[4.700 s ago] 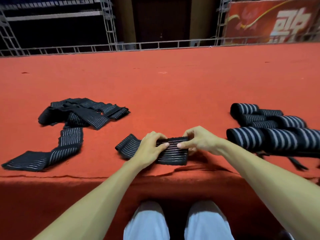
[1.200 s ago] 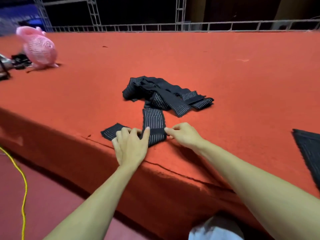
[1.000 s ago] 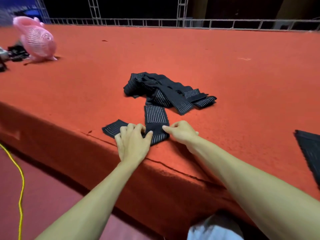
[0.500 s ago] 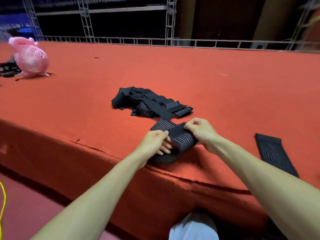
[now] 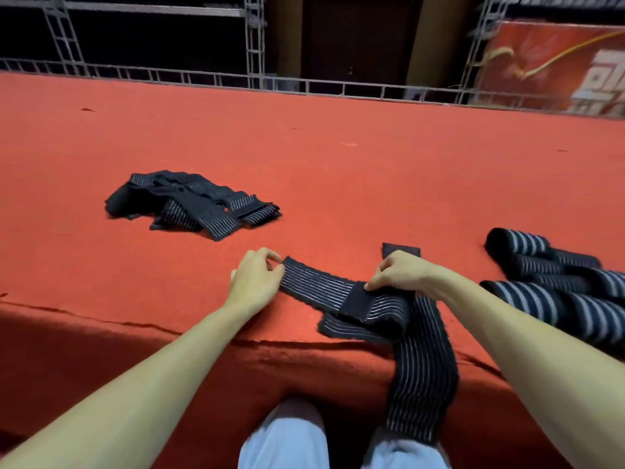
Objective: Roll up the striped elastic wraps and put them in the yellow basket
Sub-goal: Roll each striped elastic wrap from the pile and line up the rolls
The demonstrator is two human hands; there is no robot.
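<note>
A black elastic wrap with thin white stripes lies stretched along the front edge of the red carpeted platform. My left hand pinches its left end. My right hand pinches the wrap's folded part at the right. Another unrolled wrap runs under my right hand and hangs over the platform edge. Several rolled wraps lie together at the right. A heap of loose wraps sits further back on the left. No yellow basket is in view.
A metal truss railing runs along the platform's far edge, with a red banner behind it at the right. My knees in light trousers are below the platform's front edge.
I have pulled one wrap away from the loose heap and laid it out in front of me. The view has swung right, so the rolled wraps show again and the pink fan is gone.
</note>
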